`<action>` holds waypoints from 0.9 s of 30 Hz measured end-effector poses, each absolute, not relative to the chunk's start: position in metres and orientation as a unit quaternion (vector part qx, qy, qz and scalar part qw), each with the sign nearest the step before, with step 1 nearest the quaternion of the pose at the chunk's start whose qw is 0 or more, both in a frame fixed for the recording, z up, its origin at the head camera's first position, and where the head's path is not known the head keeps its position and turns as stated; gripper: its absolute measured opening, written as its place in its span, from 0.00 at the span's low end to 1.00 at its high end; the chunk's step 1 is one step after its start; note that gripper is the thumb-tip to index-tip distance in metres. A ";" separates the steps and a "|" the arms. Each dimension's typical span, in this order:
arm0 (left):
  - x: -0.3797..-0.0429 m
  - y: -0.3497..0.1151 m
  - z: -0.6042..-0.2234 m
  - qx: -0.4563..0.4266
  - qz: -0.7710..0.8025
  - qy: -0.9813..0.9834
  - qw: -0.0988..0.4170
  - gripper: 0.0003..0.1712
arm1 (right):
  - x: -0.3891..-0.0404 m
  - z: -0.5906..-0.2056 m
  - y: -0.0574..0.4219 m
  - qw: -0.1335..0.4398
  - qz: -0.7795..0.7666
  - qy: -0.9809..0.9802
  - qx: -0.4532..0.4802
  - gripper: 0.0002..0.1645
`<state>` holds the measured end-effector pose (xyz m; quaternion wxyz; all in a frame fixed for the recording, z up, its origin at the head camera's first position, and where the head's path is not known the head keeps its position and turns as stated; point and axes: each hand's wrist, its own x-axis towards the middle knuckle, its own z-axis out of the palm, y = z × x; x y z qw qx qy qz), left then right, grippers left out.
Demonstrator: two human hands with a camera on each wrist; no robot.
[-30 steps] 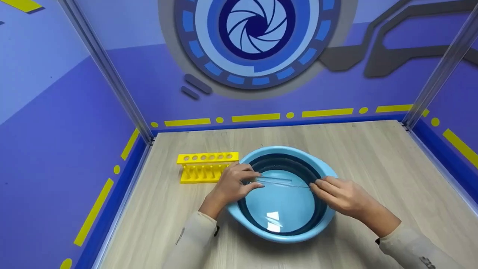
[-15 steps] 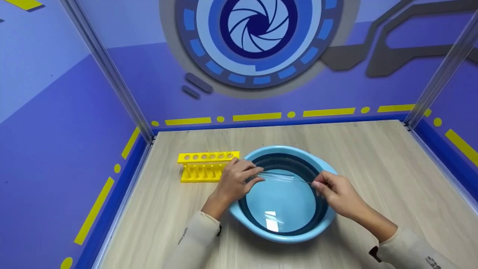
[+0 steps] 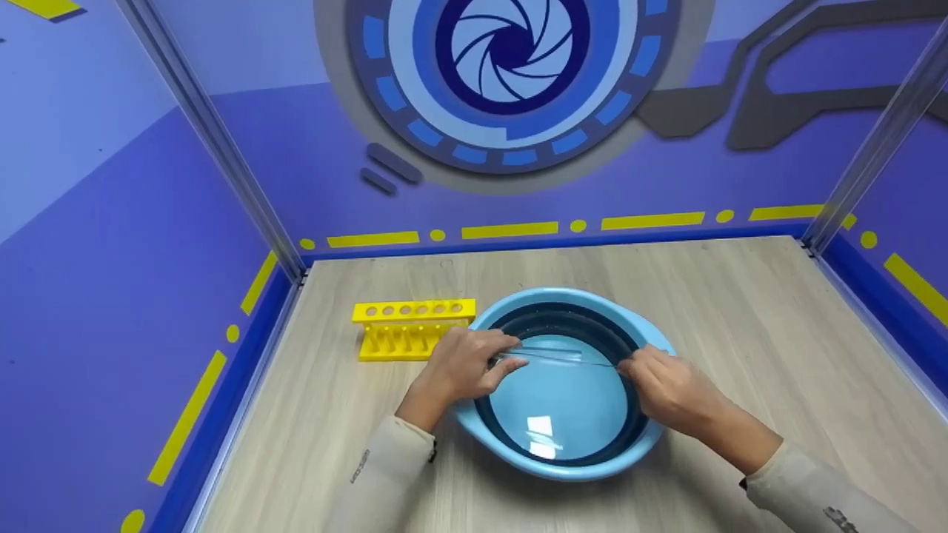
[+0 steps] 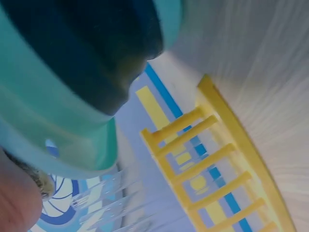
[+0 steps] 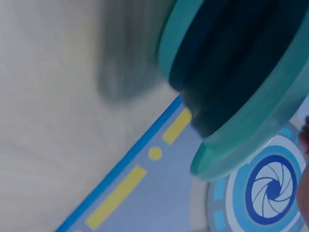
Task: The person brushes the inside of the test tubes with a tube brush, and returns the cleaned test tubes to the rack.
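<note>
Head view: left hand [image 3: 463, 360] pinches a bundle of slender, clear, glass-like tubes [image 3: 555, 355] between thumb and fingers; exact count not readable. Right hand [image 3: 670, 385], fingertips pressed together, grips the end of a thin, dark, wire-like rod [image 3: 598, 364], which runs leftward to the tubes. Whether its far end lies inside one or alongside cannot be told.

Tubes sit roughly level above the round, light-blue basin with a dark inner band [image 3: 555, 474]; bright reflections in it suggest water. Yellow plastic rack with six holes [image 3: 413, 312] stands on the pale wood-grain tabletop [image 3: 711, 296], beside the basin, partly behind the left hand.

Judgement: step appears to be working the rod at a tube. Best kept in line with the tube's axis, strokes short, left pinch firm without squeezing, everything over the basin; sideways prying could crack the wall.
</note>
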<state>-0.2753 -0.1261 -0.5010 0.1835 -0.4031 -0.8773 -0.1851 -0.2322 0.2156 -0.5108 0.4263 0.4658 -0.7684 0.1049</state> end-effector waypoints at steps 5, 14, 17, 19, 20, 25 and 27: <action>-0.274 -0.126 -0.493 -0.404 -0.208 -0.882 0.124 0.24 | -0.240 -0.509 0.220 0.448 0.084 -0.733 0.505 0.20; -0.277 -0.124 -0.501 -0.415 -0.197 -0.860 0.222 0.20 | -0.232 -0.508 0.218 0.231 0.253 -0.857 0.384 0.07; -0.280 -0.124 -0.504 -0.413 -0.167 -0.853 0.273 0.19 | -0.229 -0.504 0.217 0.033 0.404 -0.858 0.314 0.10; -0.281 -0.124 -0.505 -0.409 -0.148 -0.852 0.291 0.19 | -0.229 -0.499 0.218 -0.117 0.511 -0.817 0.240 0.14; -0.282 -0.124 -0.506 -0.407 -0.142 -0.852 0.296 0.19 | -0.230 -0.496 0.218 -0.175 0.548 -0.793 0.202 0.16; -0.282 -0.127 -0.507 -0.403 -0.143 -0.858 0.284 0.20 | -0.231 -0.491 0.216 -0.182 0.525 -0.807 0.200 0.16; -0.282 -0.128 -0.507 -0.400 -0.156 -0.860 0.275 0.20 | -0.230 -0.495 0.214 -0.067 0.441 -0.852 0.272 0.12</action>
